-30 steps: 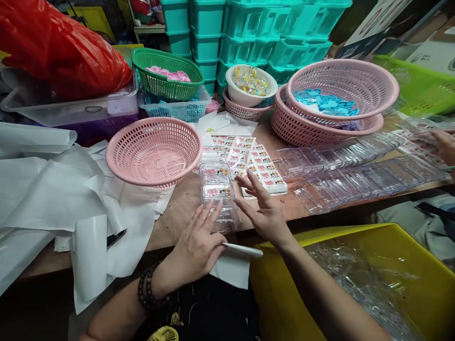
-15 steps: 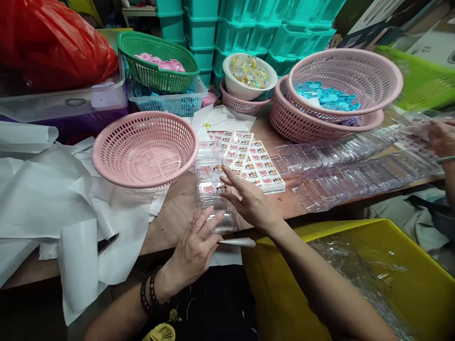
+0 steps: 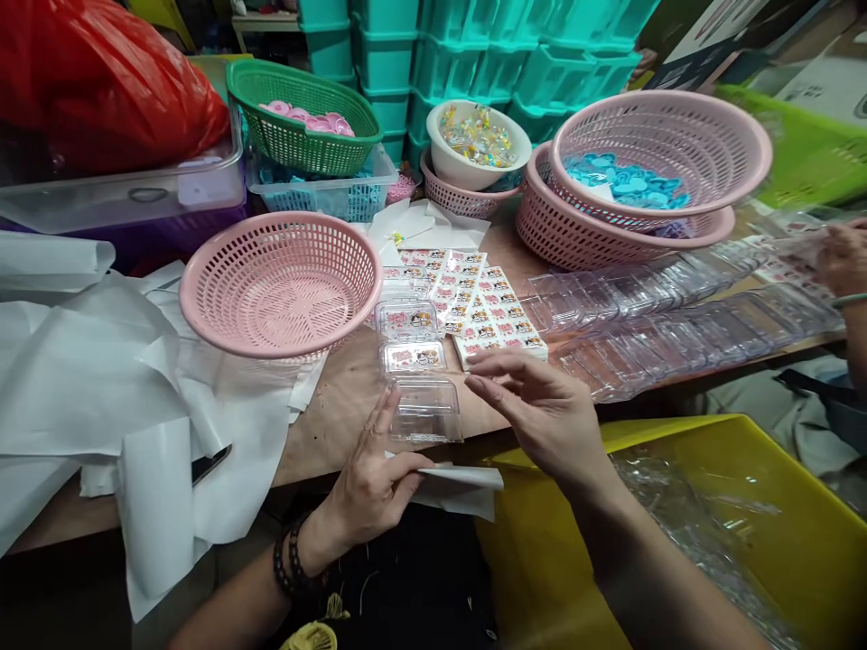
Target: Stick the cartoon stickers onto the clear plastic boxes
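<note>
Head view: paper [image 3: 455, 485] is pinched by left hand [image 3: 375, 480] at tabletop [image 3: 337, 397] edge, with its index finger laid against clear box [image 3: 426, 411]. Right hand [image 3: 550, 413] is held just right of that box, fingertips drawn close; whether anything is pinched cannot be told. Labelled boxes [image 3: 414, 355] are lined up behind, sticker sheet [image 3: 489, 309] beside them.

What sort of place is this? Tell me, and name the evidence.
Probably a small packing workshop: rows of clear plastic boxes on the workbench, sticker sheets beside them, and pink baskets of small parts before stacked teal crates.
</note>
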A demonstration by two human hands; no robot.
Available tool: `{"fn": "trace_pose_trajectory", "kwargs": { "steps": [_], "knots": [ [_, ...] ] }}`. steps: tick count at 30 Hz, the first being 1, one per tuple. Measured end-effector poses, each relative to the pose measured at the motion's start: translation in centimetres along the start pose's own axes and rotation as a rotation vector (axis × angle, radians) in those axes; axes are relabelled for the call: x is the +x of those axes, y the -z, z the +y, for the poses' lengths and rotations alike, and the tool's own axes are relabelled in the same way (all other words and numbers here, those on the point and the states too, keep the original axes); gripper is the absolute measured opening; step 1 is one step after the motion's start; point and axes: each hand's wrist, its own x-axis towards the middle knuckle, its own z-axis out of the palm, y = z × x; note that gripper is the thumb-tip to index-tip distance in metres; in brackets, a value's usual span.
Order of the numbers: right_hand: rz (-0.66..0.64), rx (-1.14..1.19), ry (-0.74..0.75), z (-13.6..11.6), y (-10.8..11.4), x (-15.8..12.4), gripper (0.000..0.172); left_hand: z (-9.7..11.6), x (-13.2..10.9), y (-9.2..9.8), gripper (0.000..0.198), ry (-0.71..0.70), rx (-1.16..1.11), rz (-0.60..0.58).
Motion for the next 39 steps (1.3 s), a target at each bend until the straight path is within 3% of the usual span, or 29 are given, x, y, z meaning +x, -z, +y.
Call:
{"fn": "trace_pose_trajectory", "kwargs": {
  "steps": [8, 11, 25, 39],
  "knots": [
    [-0.302, 0.165, -0.487, -0.4, -0.9, 0.3, 0.043, -0.1, -0.8, -0.6, 0.02, 0.023, -0.091, -0.024],
    [-0.343, 0.188, -0.589, 0.2, -1.5, 0.6, 0.049, -0.1, -0.9, -0.7, 0.019, 0.022, -0.121, -0.006],
    [-0.318, 0.1, -0.465, 0.9, -2.2, 1.2, 0.036, -0.3, -0.8, -0.8, 0.017, 0.031, -0.117, 0.011],
    [-0.319, 0.116, -0.488, 1.4, -2.3, 1.5, 0.04, -0.4, -0.8, -0.8, 0.018, 0.044, -0.119, -0.009]
  ]
}}
